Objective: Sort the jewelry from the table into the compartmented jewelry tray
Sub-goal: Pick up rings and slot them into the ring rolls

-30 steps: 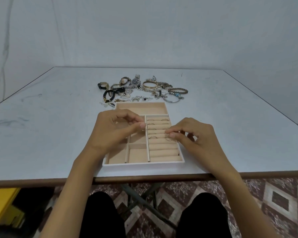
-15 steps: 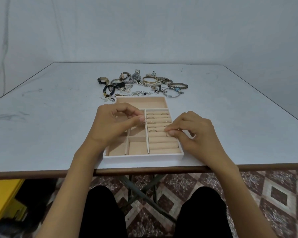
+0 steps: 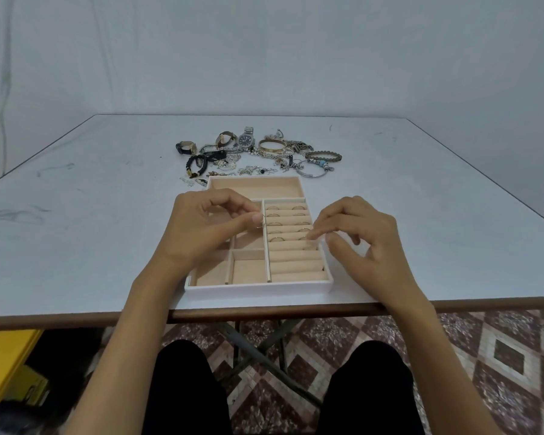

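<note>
L hand (image 3: 208, 226) pinching thin ring (image 3: 260, 221) over tray (image 3: 258, 288), R hand (image 3: 363, 243) pinching 2nd ring (image 3: 309, 244) at rolls

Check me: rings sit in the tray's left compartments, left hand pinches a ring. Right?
No. The head view shows the rings in the roll slots on the right side of the tray, not the left compartments. The left hand does pinch a ring.

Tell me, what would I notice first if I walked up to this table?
Two hands work over a cream jewelry tray at the near edge of the table. The left hand pinches a thin ring; the fingers of the right hand reach the ring rows, where several rings sit. Behind the tray lies a tangled pile of watches and bracelets.
</note>
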